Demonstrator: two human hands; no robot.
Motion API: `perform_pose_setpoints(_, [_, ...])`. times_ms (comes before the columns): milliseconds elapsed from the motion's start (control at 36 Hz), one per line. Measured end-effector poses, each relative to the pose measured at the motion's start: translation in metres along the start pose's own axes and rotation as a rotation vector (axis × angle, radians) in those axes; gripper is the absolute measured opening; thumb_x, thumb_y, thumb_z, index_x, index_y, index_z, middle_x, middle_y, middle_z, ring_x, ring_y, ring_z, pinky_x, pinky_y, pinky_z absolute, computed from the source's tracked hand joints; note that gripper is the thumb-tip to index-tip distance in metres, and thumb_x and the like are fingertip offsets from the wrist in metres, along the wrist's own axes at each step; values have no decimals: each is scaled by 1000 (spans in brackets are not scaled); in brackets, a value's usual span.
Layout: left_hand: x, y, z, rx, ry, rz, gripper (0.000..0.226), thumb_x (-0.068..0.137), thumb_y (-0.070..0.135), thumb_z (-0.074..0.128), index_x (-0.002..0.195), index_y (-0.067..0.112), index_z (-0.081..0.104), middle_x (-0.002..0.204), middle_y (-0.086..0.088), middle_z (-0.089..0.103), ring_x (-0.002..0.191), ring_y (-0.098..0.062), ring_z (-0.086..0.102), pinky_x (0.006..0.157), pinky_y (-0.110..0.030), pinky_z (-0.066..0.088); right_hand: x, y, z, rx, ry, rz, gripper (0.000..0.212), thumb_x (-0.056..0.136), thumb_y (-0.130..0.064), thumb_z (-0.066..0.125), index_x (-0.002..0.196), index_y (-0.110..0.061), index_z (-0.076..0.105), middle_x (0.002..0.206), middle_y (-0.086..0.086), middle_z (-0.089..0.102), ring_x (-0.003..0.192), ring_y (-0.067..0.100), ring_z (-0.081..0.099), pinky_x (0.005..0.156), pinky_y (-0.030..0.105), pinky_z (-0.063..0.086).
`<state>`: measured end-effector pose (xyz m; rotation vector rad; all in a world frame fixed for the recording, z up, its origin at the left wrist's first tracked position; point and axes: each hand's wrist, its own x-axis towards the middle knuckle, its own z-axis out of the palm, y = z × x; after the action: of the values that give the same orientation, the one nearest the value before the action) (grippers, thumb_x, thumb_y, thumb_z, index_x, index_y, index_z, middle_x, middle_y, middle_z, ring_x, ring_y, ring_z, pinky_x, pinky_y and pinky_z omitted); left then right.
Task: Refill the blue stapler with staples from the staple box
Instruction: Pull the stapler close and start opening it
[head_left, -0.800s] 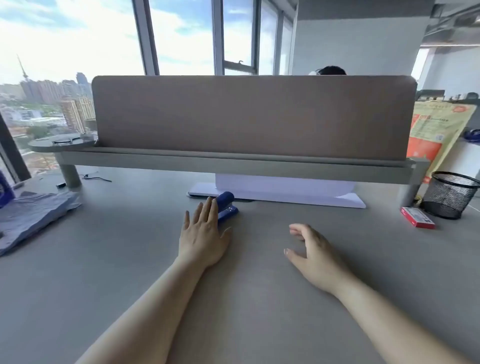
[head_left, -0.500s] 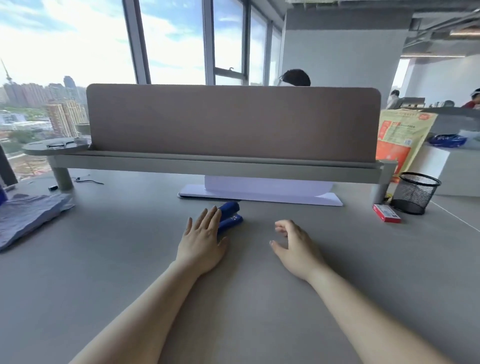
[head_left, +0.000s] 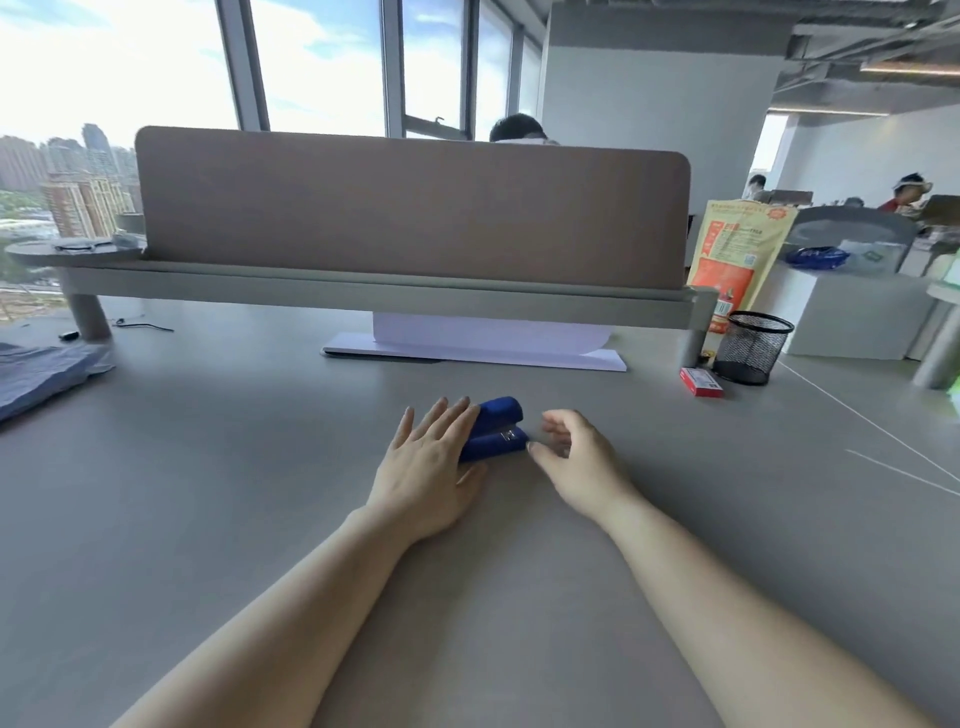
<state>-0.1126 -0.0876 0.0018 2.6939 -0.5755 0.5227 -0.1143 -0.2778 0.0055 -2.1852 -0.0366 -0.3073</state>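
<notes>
Grey desk (head_left: 208, 519), blue stapler (head_left: 496, 428) lying closed, hands flanking it

Across your grey desk (head_left: 208, 519) stands a brown divider panel (head_left: 410, 213) on a grey shelf (head_left: 363, 293). A black mesh cup (head_left: 753, 347) sits at your far right, an orange bag (head_left: 735, 254) behind it, folded blue cloth (head_left: 41, 371) far left.
</notes>
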Motion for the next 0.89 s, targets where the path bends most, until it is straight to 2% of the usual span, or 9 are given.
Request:
perform_pose_setpoints(167, [9, -4, -2, 33, 41, 14, 55, 93, 47, 28, 143, 29, 19, 153, 12, 26, 143, -10, 14, 118, -38, -2, 8, -3, 6, -51, -40, -54, 49, 86, -36, 57, 131, -25, 43, 138, -4, 51, 126, 17, 47, 105, 36, 40])
perform_pose_setpoints(333, [11, -8, -2, -31, 65, 16, 44, 96, 34, 35, 139, 29, 31, 146, 9, 40, 138, -12, 29, 117, -40, 2, 10, -3, 7, -20, -72, -113, 38, 87, -35, 54, 125, -37, 48, 129, -11, 59, 119, 16, 52, 99, 38, 44])
perform_pose_setpoints(583, [8, -6, -5, -52, 189, 30, 32, 90, 30, 51, 122, 23, 54, 125, 0, 62, 119, -20, 54, 114, -31, 5, 3, -7, 4, 115, -65, -159, 25, 83, -22, 64, 108, -23, 61, 110, -10, 66, 106, 1, 56, 82, 8, 39])
perform_pose_setpoints(722, [8, -4, -4, -35, 179, 39, 34, 90, 35, 51, 122, 26, 51, 121, 3, 63, 111, -21, 57, 114, -37, 14, 5, -5, 6, 145, -62, -147, 24, 79, -24, 69, 101, -25, 60, 108, -12, 66, 106, 0, 56, 81, 11, 37])
perform_pose_setpoints(889, [8, -5, -4, -106, 200, 35, 34, 88, 38, 47, 119, 28, 56, 116, 5, 65, 110, -19, 56, 111, -33, 19, 4, -6, 5, 200, -84, -112, 26, 76, -22, 73, 96, -23, 57, 102, -8, 66, 100, 3, 58, 82, 17, 42])
